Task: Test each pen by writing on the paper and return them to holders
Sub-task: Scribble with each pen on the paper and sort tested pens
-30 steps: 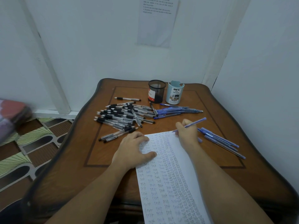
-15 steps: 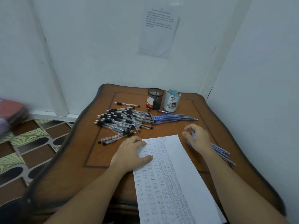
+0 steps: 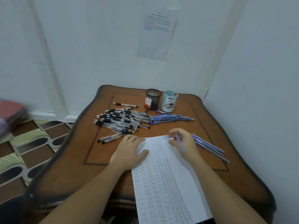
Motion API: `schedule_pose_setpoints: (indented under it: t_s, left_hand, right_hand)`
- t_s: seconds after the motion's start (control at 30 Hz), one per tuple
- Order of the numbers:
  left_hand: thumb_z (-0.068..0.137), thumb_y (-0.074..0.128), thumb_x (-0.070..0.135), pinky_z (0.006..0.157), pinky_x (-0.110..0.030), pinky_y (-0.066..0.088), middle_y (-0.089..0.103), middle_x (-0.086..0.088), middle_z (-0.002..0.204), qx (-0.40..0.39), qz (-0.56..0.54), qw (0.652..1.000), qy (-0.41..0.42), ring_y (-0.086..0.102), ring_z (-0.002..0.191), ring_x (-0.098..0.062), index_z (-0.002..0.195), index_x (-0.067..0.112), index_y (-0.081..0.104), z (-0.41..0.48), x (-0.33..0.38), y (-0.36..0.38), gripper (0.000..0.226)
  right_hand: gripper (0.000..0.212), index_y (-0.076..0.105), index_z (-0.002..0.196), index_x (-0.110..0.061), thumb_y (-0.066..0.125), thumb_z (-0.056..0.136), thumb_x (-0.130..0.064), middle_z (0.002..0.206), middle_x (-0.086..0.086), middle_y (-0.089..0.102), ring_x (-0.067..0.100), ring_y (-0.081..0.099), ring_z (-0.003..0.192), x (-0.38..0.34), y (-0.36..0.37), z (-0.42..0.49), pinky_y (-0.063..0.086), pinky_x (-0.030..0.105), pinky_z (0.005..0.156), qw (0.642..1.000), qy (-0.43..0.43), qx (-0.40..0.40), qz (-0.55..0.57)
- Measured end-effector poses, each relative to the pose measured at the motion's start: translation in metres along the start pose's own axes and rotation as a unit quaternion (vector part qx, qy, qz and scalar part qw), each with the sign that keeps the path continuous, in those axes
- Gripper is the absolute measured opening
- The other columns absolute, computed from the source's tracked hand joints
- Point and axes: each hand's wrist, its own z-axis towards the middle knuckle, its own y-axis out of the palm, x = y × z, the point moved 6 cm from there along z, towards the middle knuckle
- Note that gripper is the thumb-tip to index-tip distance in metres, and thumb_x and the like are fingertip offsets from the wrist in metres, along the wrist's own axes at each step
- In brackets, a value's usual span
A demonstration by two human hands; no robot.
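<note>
Since half a second before, the right hand (image 3: 181, 141) had come back from the set-aside blue pens (image 3: 210, 147) at the desk's right side to the top right corner of the paper (image 3: 171, 183). Its fingers were curled round a blue pen (image 3: 180, 143) slanting across the palm. The tip end was blurred, so whether it was capped could not be told.

The left hand (image 3: 129, 151) lay flat with straight fingers on the paper's upper left part, probably to keep the sheet from sliding under the writing. Black pens (image 3: 119, 120) lay heaped beyond it, with a row of blue pens (image 3: 169, 118) beside them. The mesh holder (image 3: 152, 99) and the pale blue holder (image 3: 169, 101) stood at the far edge, near the wall.

Bare wood on the desk (image 3: 72, 159) between paper and holders left a path for the reach. The paper's near end seemed to overhang the front edge.
</note>
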Motion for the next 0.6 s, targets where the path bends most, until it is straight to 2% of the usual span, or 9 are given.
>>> schedule_pose_setpoints:
  t_s: [0.07, 0.13, 0.2, 0.33, 0.5, 0.6]
  left_hand:
    - [0.097, 0.047, 0.054, 0.112, -0.033, 0.026, 0.049, 0.013, 0.140, 0.019, 0.015, 1.000, 0.013, 0.030, 0.134, -0.012, 0.144, 0.033, 0.043, -0.001, 0.003, -0.002, 0.052]
    - [0.099, 0.047, 0.049, 0.109, -0.031, 0.029, 0.050, 0.011, 0.140, 0.023, 0.009, 0.999, 0.028, 0.036, 0.131, -0.011, 0.144, 0.031, 0.042, -0.001, 0.006, -0.002, 0.049]
    - [0.101, 0.048, 0.043, 0.103, -0.028, 0.034, 0.051, 0.009, 0.140, 0.015, -0.014, 0.999, 0.038, 0.044, 0.125, -0.010, 0.144, 0.029, 0.043, -0.001, 0.008, -0.001, 0.046]
    - [0.103, 0.049, 0.033, 0.095, -0.028, 0.041, 0.060, 0.007, 0.132, 0.021, -0.002, 0.997, 0.069, 0.054, 0.118, -0.013, 0.136, 0.026, 0.054, -0.002, 0.012, -0.002, 0.034]
    - [0.104, 0.049, 0.030, 0.091, -0.031, 0.044, 0.067, 0.006, 0.121, 0.029, 0.004, 0.996, 0.079, 0.058, 0.113, -0.016, 0.132, 0.025, 0.060, -0.002, 0.012, -0.003, 0.031]
    - [0.103, 0.050, 0.028, 0.088, -0.031, 0.046, 0.069, 0.007, 0.115, 0.032, -0.002, 0.996, 0.080, 0.061, 0.108, -0.015, 0.124, 0.024, 0.064, -0.001, 0.012, -0.003, 0.026]
  right_hand:
    - [0.029, 0.068, 0.089, -0.022, 0.071, 0.085, 0.007, 0.095, 0.001, 0.073, 0.018, 0.068, 0.089, -0.004, 0.021, -0.010, 0.059, 0.033, 0.078, 0.995, 0.043, -0.014, 0.086]
    - [0.031, 0.067, 0.082, -0.021, 0.070, 0.084, 0.010, 0.092, 0.006, 0.074, 0.021, 0.068, 0.082, -0.003, 0.041, -0.017, 0.059, 0.046, 0.081, 0.984, 0.080, -0.037, 0.155]
    - [0.031, 0.065, 0.078, -0.022, 0.074, 0.083, 0.007, 0.088, 0.009, 0.074, 0.023, 0.069, 0.080, -0.001, 0.053, -0.020, 0.057, 0.052, 0.084, 0.975, 0.085, -0.066, 0.194]
    - [0.026, 0.059, 0.087, -0.015, 0.079, 0.082, 0.002, 0.091, 0.015, 0.075, 0.034, 0.073, 0.092, 0.000, 0.059, -0.023, 0.059, 0.047, 0.086, 0.968, 0.078, -0.087, 0.223]
    - [0.025, 0.056, 0.090, -0.008, 0.078, 0.082, 0.000, 0.087, 0.012, 0.077, 0.023, 0.074, 0.088, -0.001, 0.057, -0.026, 0.059, 0.027, 0.076, 0.975, 0.076, -0.076, 0.195]
    - [0.023, 0.057, 0.089, -0.009, 0.079, 0.083, -0.003, 0.085, 0.014, 0.076, 0.020, 0.074, 0.082, 0.000, 0.059, -0.026, 0.060, 0.031, 0.077, 0.973, 0.084, -0.068, 0.203]
